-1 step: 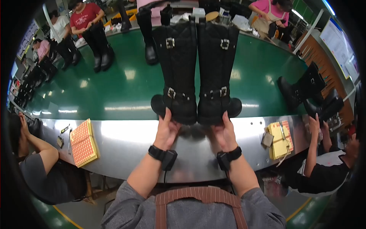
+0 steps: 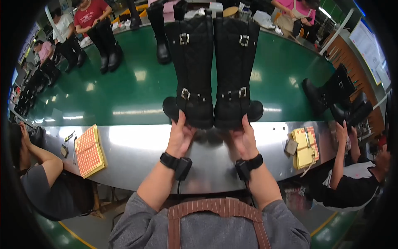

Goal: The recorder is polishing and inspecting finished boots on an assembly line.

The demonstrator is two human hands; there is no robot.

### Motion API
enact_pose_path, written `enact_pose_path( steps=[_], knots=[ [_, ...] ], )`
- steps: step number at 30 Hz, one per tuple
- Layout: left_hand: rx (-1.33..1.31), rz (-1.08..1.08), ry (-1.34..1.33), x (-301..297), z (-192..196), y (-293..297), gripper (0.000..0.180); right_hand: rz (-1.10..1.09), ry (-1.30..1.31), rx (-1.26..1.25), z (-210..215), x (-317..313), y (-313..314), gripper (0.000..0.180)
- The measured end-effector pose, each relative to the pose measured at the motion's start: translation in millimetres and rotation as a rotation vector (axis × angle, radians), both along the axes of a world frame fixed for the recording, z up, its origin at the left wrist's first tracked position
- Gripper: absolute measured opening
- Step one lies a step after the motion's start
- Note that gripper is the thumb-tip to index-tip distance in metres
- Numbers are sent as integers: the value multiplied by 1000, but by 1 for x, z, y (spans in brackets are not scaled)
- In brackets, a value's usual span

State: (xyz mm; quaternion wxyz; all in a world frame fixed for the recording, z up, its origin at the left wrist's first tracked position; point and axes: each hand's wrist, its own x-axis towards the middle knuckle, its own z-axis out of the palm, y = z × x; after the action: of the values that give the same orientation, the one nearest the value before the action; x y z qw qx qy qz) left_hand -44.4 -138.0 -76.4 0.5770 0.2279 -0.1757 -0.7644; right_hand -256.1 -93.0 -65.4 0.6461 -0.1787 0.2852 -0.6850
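Two tall black boots stand upright side by side in front of me, with silver buckles at the shaft and ankle and their rounded toes turned outward. My left hand (image 2: 180,137) grips the bottom of the left boot (image 2: 191,62), thumb up against its foot. In the same way my right hand (image 2: 244,139) holds the right boot (image 2: 235,62) from below. The fingers are partly hidden under the soles. Both boots are near the seam between the green surface and the metal edge.
A green table (image 2: 124,91) has a shiny metal border (image 2: 207,166). Paper stacks lie at left (image 2: 89,151) and right (image 2: 304,145). More black boots stand at the far left (image 2: 107,47) and beyond mine (image 2: 161,39). At right, a co-worker's hands (image 2: 342,133) touch another boot (image 2: 352,112).
The whole scene sits slightly higher in the picture, boots and table alike. My hands keep the same hold on both boots.
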Motion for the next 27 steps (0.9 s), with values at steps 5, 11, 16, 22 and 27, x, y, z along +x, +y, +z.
enact_pose_path(
  steps=[5,11,16,22,27],
  knots=[
    [75,22,-78,1,-9,0,61,-19,36,27,-7,3,0,50],
    [96,18,-93,3,-9,0,66,-36,18,70,-7,4,-2,50],
    [69,-137,35,1,0,1,63,49,6,24,-4,-3,4,52],
    [130,-378,488,2,28,21,56,128,769,-163,-3,1,4,92],
    [161,-453,452,7,32,21,49,38,1265,-549,16,-25,10,102]
  ],
)
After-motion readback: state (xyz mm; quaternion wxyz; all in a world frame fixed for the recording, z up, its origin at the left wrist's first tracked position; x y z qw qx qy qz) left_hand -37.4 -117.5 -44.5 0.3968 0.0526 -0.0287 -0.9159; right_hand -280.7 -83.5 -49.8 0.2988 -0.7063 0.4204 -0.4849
